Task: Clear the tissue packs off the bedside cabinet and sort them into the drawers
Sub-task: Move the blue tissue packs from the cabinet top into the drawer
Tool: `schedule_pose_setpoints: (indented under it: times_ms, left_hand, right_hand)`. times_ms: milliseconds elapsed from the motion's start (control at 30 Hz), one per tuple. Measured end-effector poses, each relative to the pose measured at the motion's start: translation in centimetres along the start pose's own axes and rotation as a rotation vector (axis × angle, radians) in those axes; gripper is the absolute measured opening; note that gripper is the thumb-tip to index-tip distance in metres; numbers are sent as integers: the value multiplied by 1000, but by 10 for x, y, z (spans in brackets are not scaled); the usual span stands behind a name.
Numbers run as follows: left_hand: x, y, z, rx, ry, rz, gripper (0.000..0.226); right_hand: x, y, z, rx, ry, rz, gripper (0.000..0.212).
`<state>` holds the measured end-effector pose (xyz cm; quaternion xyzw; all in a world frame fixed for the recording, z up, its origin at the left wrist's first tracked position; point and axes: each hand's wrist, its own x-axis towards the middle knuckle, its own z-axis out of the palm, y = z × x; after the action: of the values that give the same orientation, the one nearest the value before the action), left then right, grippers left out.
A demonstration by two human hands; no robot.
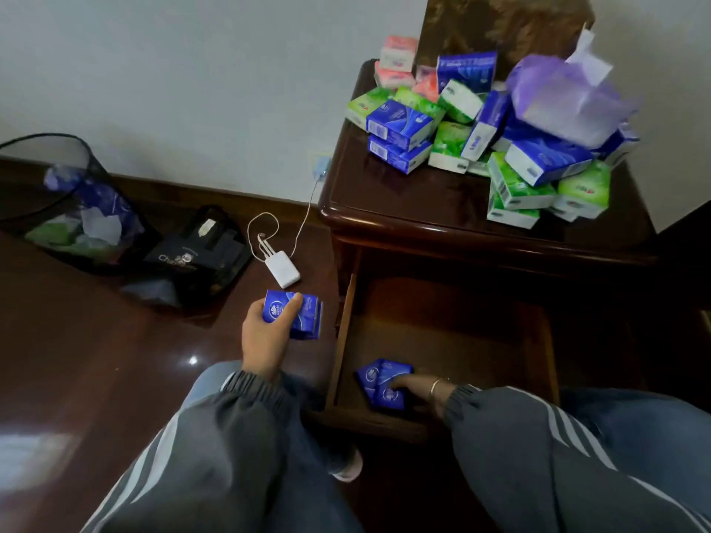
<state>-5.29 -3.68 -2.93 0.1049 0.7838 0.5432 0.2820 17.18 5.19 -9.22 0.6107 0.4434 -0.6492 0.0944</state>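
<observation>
Tissue packs [488, 136] in blue, green and pink lie heaped on top of the dark wooden bedside cabinet [404, 209], crowded toward its back and right side, with a crumpled purple plastic bag [565, 98] resting on the pile. All of these are well apart from both hands, up and beyond them.

Below the cabinet top, a drawer [342, 332] stands pulled out. The right hand [413, 384], with a thin bangle at the wrist, reaches into the drawer's near left corner; its fingers lie on blue tissue packs in the drawer [379, 378], which sit close together against the drawer's front. Whether the fingers are curled around a pack or only pressing on top I cannot tell.

The left hand [265, 328] is out over the floor, just left of the drawer's side wall. It is closed around a handful of blue tissue packs [296, 313], thumb across the printed face and fingers wrapped behind, the packs sticking out to the right of the fist.

On the floor to the left sit a white power bank [282, 269] with its cable running up to a wall plug, a black bag [200, 251], and a black mesh wastebasket [65, 201] with scraps inside. Grey striped sleeves cover both forearms.
</observation>
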Motion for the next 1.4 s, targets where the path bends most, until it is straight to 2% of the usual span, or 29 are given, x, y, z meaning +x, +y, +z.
schedule_pose_setpoints:
  times_ms: [133,300,400,567,700,800,867,933,967,1100,1167,1233,1333,1400]
  left_hand:
    - [7,-2,1,-51,1,-47,46]
    - [9,-1,5,-54,-31,-95,52]
    - [9,0,7,-84,-63,-108,42]
    - [6,0,10,-96,-120,-132,38]
    - [1,4,13,-86,-211,-125,30]
    - [-7,7,16,-77,-342,-122,32]
    - [-12,8,18,-37,-438,-118,27]
    - [-17,8,22,42,-534,-91,20]
    - [-19,8,24,67,-586,-93,19]
    - [-31,6,33,48,-804,-187,29]
    - [-37,4,35,23,-858,-251,33]
    - [-38,5,36,126,-843,-235,41]
    - [-26,2,36,403,-560,-80,52]
    - [-23,0,35,501,-465,-110,54]
  right_hand:
    - [12,-2,-6,-132,2,-85,36]
    - [16,-7,-7,-326,-6,-197,38]
    - [16,-9,3,-508,-14,-267,37]
    - [10,-7,39,-718,-52,-291,39]
    - [-3,-14,39,-832,-77,-222,43]
    - [-13,-28,22,-716,21,-219,45]
    - [-23,-42,12,-405,86,-283,41]
    - [-34,-55,2,-60,9,-317,36]
    - [-41,-60,-1,-19,-48,-329,36]
    - [-51,-62,-7,-184,-108,-396,29]
    - [-51,-57,-12,-280,-122,-351,18]
    - [-48,-47,-20,-205,-109,-270,13]
    - [-38,-27,-37,89,34,-101,18]
    - [-31,-10,-43,76,110,32,22]
